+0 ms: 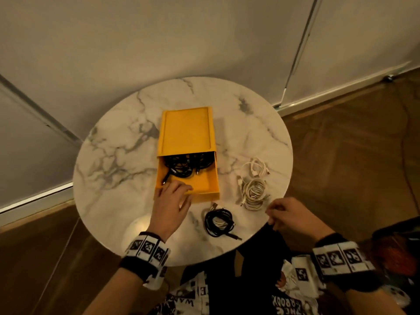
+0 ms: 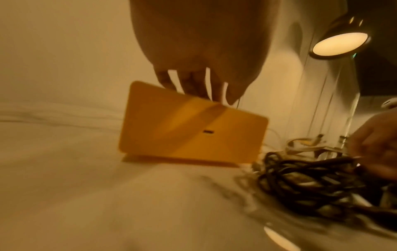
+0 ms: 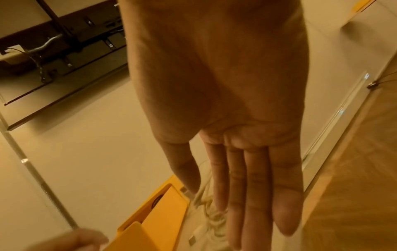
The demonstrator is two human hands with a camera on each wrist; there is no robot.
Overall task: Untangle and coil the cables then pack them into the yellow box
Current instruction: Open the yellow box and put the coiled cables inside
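The yellow box (image 1: 186,130) lies mid-table with its lid slid back. Its tray floor (image 1: 204,180) is partly bare, and black cables (image 1: 181,165) are piled at the tray's far end. My left hand (image 1: 177,188) lies over the tray's front wall (image 2: 193,132), fingers reaching over the rim and thumb along it. A black coil (image 1: 219,222) lies on the table just right of that hand. A white coil (image 1: 253,194) and a smaller white cable (image 1: 255,169) lie right of the box. My right hand (image 1: 279,212) hovers empty near the white coil (image 3: 210,214), fingers (image 3: 247,186) straight.
The round marble table (image 1: 113,178) stands against white cabinet doors, with wood floor on both sides. Its rim runs close under my right hand. A lit lamp (image 2: 341,44) shows in the left wrist view. Bare marble lies left of the box.
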